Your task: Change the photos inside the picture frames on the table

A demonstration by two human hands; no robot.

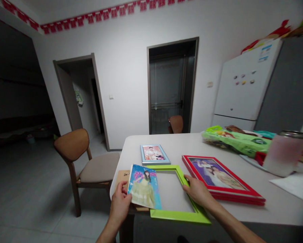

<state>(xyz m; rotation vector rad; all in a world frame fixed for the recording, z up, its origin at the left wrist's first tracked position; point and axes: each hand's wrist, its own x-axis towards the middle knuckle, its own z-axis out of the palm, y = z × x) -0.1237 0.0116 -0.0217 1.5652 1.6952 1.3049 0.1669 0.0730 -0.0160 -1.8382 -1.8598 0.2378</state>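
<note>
My left hand (121, 201) pinches the left edge of a photo print (144, 189) of a figure in a pale yellow dress on blue. The print overlaps the left side of a lime-green picture frame (180, 216), whose opening shows the table through it. On that frame's right side my right hand (198, 191) is closed, thumb on top. A brown backing board (123, 175) lies partly hidden beneath the print. Beyond the green frame rests a small light-blue framed photo (155, 154). To the right are stacked red picture frames (223, 177), the top one holding a photo.
A pink bottle (284, 153), a green package (238, 140) and a white paper (294, 185) occupy the right of the white table (181, 144). A wooden chair (98, 167) stands at the left; another chair (176, 124) is behind the table. A fridge (243, 84) stands back right.
</note>
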